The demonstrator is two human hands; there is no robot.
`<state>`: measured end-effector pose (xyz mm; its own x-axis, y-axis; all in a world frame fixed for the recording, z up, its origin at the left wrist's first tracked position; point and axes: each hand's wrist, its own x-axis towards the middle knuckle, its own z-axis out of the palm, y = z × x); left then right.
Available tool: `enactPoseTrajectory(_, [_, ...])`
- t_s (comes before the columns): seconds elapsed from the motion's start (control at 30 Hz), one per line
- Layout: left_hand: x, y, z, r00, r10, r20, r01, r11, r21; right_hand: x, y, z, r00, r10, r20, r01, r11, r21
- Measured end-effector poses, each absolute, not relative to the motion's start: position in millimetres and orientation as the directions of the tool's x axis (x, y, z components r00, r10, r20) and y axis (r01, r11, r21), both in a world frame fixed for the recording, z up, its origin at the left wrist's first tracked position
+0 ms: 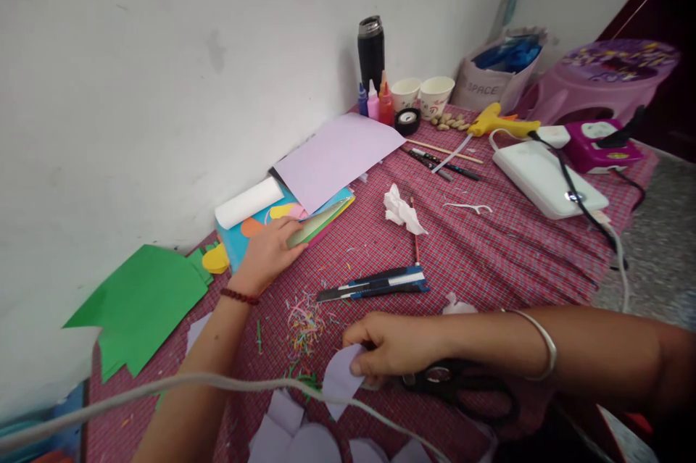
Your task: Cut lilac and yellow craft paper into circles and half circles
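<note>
My left hand (275, 249) is at the near edge of a stack of coloured paper (331, 213), fingers over it and thumb at the edge, with a pale green sheet between them. In my right hand (388, 347), thumb and fingers pinch a lilac paper cutout (342, 380) with a rounded top and pointed end. Black-handled scissors (467, 390) lie beneath my right forearm, partly hidden. More lilac cutouts (309, 441) are at the bottom edge. A blue and black utility knife (375, 283) rests beyond my right hand, beside a heap of thin paper scraps (305, 322).
Green paper (146, 303) lies at left, a lilac sheet (342, 159) at the back. A pale cable (217, 380) crosses the foreground. Crumpled tissue (403, 211), a yellow glue gun (497, 122), a white power bank-like box (549, 177), paper cups (436, 97) and a black flask (370, 50) stand farther off.
</note>
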<state>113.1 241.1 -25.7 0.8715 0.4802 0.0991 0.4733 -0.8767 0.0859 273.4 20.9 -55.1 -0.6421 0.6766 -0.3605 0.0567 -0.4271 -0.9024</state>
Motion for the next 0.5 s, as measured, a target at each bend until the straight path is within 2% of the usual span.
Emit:
enactPoseTrajectory(0.33, [111.6,242.2,-22.4,0.876,0.476,0.074,0.465,-0.876,0.131,273.5,21.5,-54.3,-0.639,0.674,-0.371,0.072,-0.428,-0.901])
enactPoseTrajectory(0.5, [112.2,245.0,-20.3,0.829,0.551,0.096,0.531,-0.829,0.178,273.4,21.4,-55.9,-0.643,0.675,-0.363,0.075,-0.416,-0.906])
